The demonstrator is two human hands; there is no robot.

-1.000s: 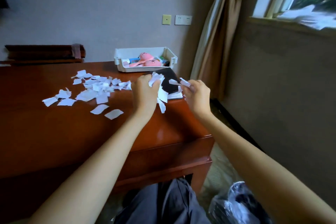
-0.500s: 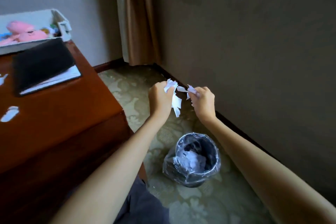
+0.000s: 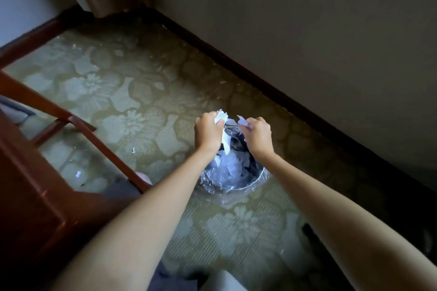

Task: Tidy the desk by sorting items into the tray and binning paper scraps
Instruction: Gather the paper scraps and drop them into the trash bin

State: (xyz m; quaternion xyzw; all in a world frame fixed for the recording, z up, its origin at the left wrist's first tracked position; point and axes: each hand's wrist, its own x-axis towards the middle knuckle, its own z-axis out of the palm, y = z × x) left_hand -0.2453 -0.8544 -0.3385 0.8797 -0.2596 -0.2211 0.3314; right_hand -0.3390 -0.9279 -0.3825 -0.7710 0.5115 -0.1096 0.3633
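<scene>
Paper scraps [image 3: 226,142] are hanging at the centre of the frame, directly over the lined bin [image 3: 256,178], having just been carried there from the table [image 3: 28,196], now at the left edge. The left hand [image 3: 208,133] is clutching a bunch; the right hand [image 3: 259,136] is pinching a few more. Nothing is being released yet, so dropping them looks like the next step. A stray scrap [image 3: 78,173] is lying on the carpet, lower left.
</scene>
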